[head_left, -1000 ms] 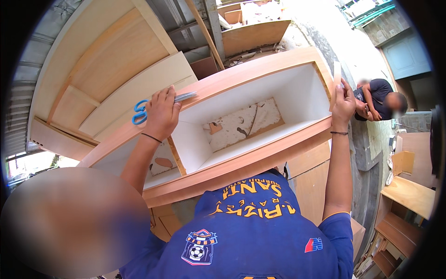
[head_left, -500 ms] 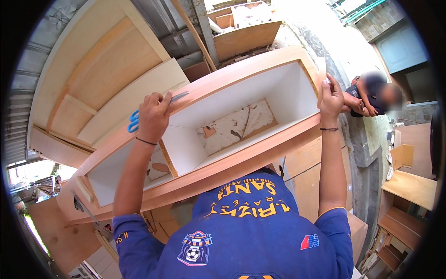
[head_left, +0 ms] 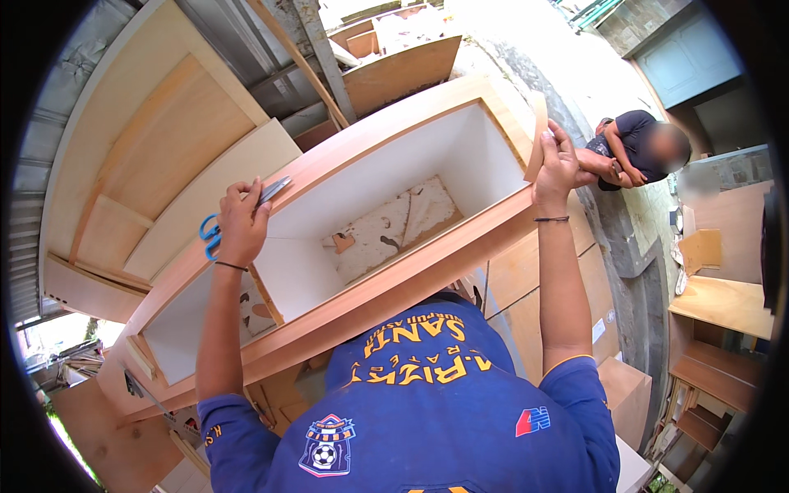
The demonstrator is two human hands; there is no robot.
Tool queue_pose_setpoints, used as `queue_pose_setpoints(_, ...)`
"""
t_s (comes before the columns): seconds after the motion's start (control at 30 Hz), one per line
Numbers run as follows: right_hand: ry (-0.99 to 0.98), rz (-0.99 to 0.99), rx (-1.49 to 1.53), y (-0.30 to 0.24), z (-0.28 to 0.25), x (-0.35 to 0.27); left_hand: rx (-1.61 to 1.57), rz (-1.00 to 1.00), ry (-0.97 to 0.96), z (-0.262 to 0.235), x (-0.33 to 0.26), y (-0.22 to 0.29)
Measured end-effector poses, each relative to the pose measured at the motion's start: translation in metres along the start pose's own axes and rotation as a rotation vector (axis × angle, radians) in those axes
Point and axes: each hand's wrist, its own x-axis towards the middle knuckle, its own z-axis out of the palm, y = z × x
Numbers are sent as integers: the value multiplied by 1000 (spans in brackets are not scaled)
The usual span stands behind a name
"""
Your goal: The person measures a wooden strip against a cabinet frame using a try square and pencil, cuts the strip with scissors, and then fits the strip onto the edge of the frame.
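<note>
A pair of scissors [head_left: 274, 190] with blue handles is in my left hand [head_left: 244, 222], whose fingers are closed around it above the far-left rim of a wooden cabinet [head_left: 411, 269]. The blades point up and to the right, over that rim. My right hand [head_left: 556, 168] pinches a thin, wood-coloured strip [head_left: 537, 135] at the cabinet's right end. The strip stands upright beside the fingers; its lower end reaches the cabinet's corner. Lying with its openings upward, the cabinet shows white inner walls and a divider [head_left: 267, 293] between two compartments.
Large curved wooden panels [head_left: 156, 131] lean at the far left. Beyond the cabinet's right end, a person in dark clothes [head_left: 637, 148] sits on the ground. Wooden shelving [head_left: 719, 374] stands at the right, and a box of scraps [head_left: 403, 74] is at the back.
The whole view has shifted, so the cabinet and both hands sit farther left in it. The right hand's strip shows more fully. Both hands keep their holds.
</note>
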Motion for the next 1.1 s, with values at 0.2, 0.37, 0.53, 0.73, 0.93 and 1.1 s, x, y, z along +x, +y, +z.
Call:
queue_pose_setpoints(0.2, -10, 50, 129, 3, -7, 4, -121, -3, -101, -9, 1, 0)
queue_pose_setpoints(0.37, -16, 164, 264, 1, -15, 7, -260, -86, -52, -11, -1, 4)
queue_pose_setpoints(0.53, 1, 359, 362, -19, -28, 17, -91, 6, 190, -13, -3, 12)
queue_pose_setpoints(0.73, -229, -172, -366, -34, -14, -4, -498, 147, 395, -2, 15, 116)
queue_pose_setpoints(0.93, -420, -382, -665, -24, 7, -27, -1375, -255, -126, 101, 70, 259)
queue_pose_setpoints(1.1, -504, -433, -798, -27, 12, -23, -1536, -553, -112, 151, 107, 321)
